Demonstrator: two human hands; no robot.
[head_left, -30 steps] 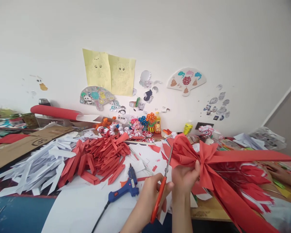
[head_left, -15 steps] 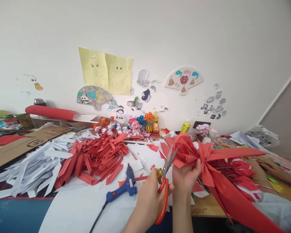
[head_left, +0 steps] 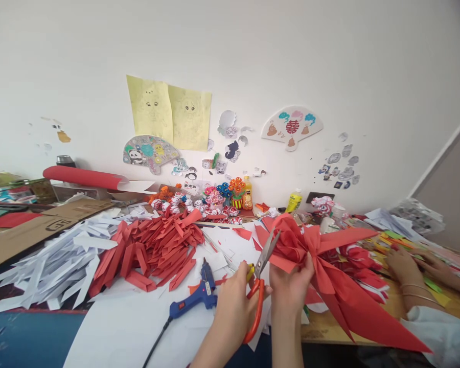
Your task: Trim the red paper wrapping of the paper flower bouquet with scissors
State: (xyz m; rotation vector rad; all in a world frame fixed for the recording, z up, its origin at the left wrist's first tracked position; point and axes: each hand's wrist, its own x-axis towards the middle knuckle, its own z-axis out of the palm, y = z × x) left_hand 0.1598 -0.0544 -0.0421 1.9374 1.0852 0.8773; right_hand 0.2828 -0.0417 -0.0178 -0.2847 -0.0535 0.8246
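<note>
My left hand (head_left: 233, 305) is closed round the orange handles of a pair of scissors (head_left: 267, 250), whose blades point up, slightly parted, against the red paper. Beside its fingers shows a small yellow piece (head_left: 250, 273) that I cannot make out fully. My right hand (head_left: 291, 278) grips a large red paper flower (head_left: 287, 237) from below, at its gathered middle. Long red paper tails (head_left: 371, 312) spread from it to the right. Left of my hands, a blue glue gun (head_left: 193, 299) lies on white paper (head_left: 138, 332).
Piles of folded red paper strips (head_left: 157, 250) and white paper strips (head_left: 61, 260) cover the left side. A red roll (head_left: 84, 177) and small craft flowers (head_left: 214, 199) stand at the back. On the right, another person's hands (head_left: 406, 268) rest among coloured papers.
The red paper flower has turned a little, and its tails have swung left and up. More of the other person's hands now shows. The scissors stay nearly in place.
</note>
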